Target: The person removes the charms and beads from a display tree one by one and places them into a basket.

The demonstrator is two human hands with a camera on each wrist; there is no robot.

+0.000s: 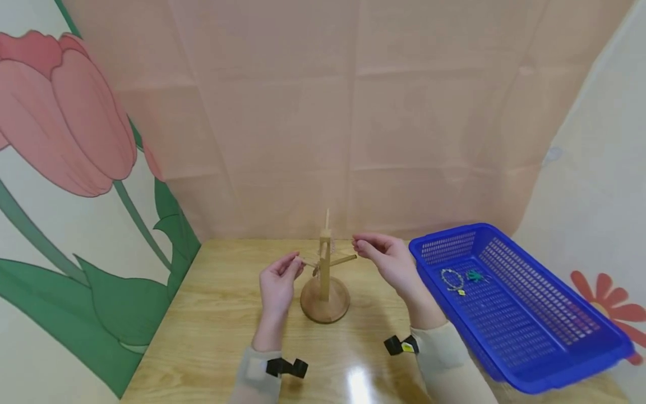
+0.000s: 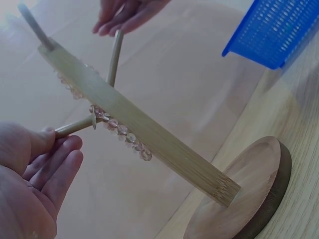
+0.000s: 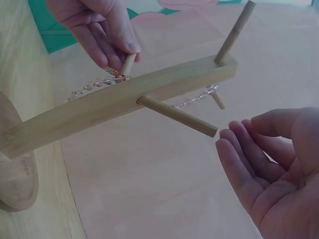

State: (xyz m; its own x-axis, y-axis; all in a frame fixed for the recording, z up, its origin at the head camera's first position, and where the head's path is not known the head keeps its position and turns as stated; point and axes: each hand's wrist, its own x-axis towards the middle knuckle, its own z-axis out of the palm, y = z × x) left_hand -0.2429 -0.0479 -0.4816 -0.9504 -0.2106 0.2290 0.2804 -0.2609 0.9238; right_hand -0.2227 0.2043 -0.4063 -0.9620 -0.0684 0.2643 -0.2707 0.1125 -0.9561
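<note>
**Two hands flank a wooden peg stand, and the left one is on the bead string**

Both hands are raised to either side of the wooden peg stand, which rises upright from its round base on the wooden table. A string of clear beads hangs along the post, looped over the left-pointing peg and running up toward the top of the post.

The left hand is the nearer one: its fingertips close on the tip of that peg, right where the beads cross it; whether they pinch the string or only the peg I cannot tell. The right hand sits just off the end of the right-pointing peg, fingers loosely curled, palm empty, touching nothing.

The beads thus lie between the hands, on the left hand's side of the post.

Off to the right, a blue plastic basket holds a small bead bracelet and a green trinket.
</note>
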